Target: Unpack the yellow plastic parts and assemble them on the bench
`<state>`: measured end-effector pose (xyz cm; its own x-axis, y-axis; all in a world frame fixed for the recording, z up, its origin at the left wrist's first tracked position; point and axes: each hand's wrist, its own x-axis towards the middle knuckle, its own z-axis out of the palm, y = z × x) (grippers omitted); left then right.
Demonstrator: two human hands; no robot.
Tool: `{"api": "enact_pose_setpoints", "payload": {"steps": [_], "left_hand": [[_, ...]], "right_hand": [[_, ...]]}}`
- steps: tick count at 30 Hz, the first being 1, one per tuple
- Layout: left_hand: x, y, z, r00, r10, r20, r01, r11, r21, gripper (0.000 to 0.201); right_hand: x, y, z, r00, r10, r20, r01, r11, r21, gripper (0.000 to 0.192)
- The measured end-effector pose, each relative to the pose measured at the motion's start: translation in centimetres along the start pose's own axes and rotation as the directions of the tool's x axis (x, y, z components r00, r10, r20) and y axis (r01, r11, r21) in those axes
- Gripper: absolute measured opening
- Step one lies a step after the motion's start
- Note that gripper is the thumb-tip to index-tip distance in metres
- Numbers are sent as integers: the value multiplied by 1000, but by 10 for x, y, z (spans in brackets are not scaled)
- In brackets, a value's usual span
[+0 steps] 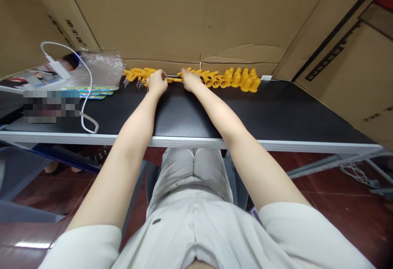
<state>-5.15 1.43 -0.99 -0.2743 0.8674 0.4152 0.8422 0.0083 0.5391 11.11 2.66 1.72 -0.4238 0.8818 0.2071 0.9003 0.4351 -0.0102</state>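
At the back of the black table [190,117], my left hand [157,84] is closed with its fingers pinched together. My right hand [191,80] is closed a short way to its right. A slim yellow plastic piece [175,80] spans the gap between my fingertips, one end at each hand. Left of my left hand lies a row of yellow stick-like pieces [135,73] with small metal chains [126,82]. To the right of my right hand, yellow pieces with flared, open ends [215,83] lie on their sides. Fingers hide part of what I hold.
Several yellow bell-shaped parts [245,80] stand farther right. On the left are a clear plastic bag [101,66], colourful sheets [101,92], a white charger [59,69] and its looping cable [89,72]. Cardboard [153,19] walls in the back and sides.
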Motion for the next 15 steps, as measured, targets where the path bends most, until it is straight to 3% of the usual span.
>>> {"api": "enact_pose_setpoints", "payload": {"steps": [3,8,12,15], "left_hand": [[11,-1,0,990,-13,-141,-15,981,-195,11],[28,-4,3,957,-37,-287,-89,906,-414,15],[33,-2,9,950,-16,-312,-132,883,-450,11],[32,1,12,957,52,-287,-181,877,-445,15]], "right_hand": [[-2,-2,6,1000,-25,-8,24,998,-52,58],[-3,6,9,999,-46,8,46,998,-39,57],[-7,39,-5,988,-27,-151,32,999,34,60],[-19,79,-24,968,109,-225,-100,994,52,63]]}}
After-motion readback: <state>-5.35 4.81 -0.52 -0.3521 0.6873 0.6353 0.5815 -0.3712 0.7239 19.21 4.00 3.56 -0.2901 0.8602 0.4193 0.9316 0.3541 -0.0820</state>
